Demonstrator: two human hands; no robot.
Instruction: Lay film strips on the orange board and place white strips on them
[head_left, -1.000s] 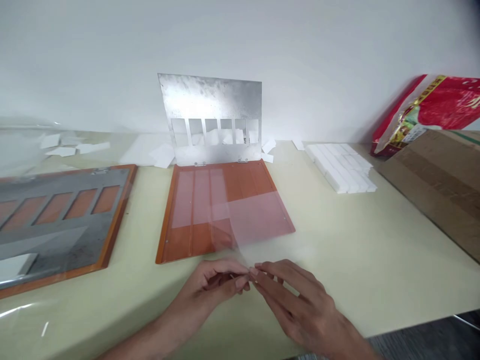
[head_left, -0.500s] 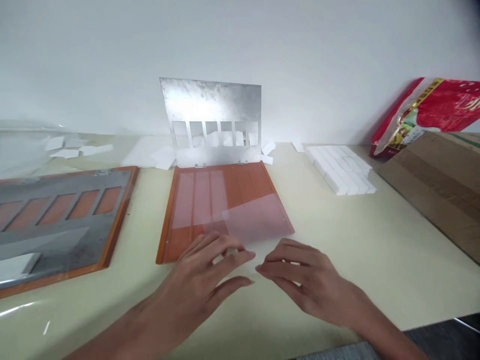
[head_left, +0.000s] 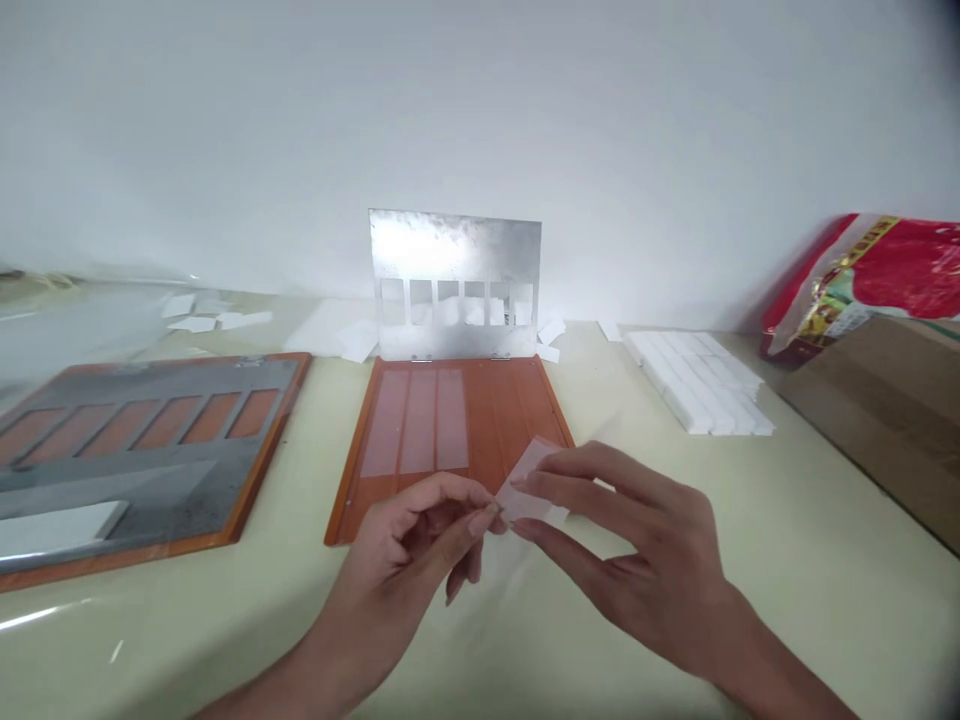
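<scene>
My left hand (head_left: 420,545) is closed in a pinch on the corner of a thin translucent film (head_left: 544,455), above the front of an orange board (head_left: 495,440). Close by on the right, my right hand (head_left: 637,540) has its thumb and fingers apart, with fingertips overlapping the film. The clear part of the film is hard to make out against the table. On the board's left half lies a frosted sheet (head_left: 416,420) across shallow grooves. A metal plate (head_left: 457,250) with a row of rectangular windows stands upright, hinged to the board's back edge.
At left lies another orange board with its windowed metal plate (head_left: 172,490) folded down and a white block (head_left: 67,530) on it. White strips (head_left: 697,385) are stacked at right, near a cardboard box (head_left: 877,420) and red bag (head_left: 892,280). White pieces (head_left: 225,318) lie along the wall.
The film has come up off the board's right side and is now between my hands. My left hand has closed on its corner. The view has shifted slightly.
</scene>
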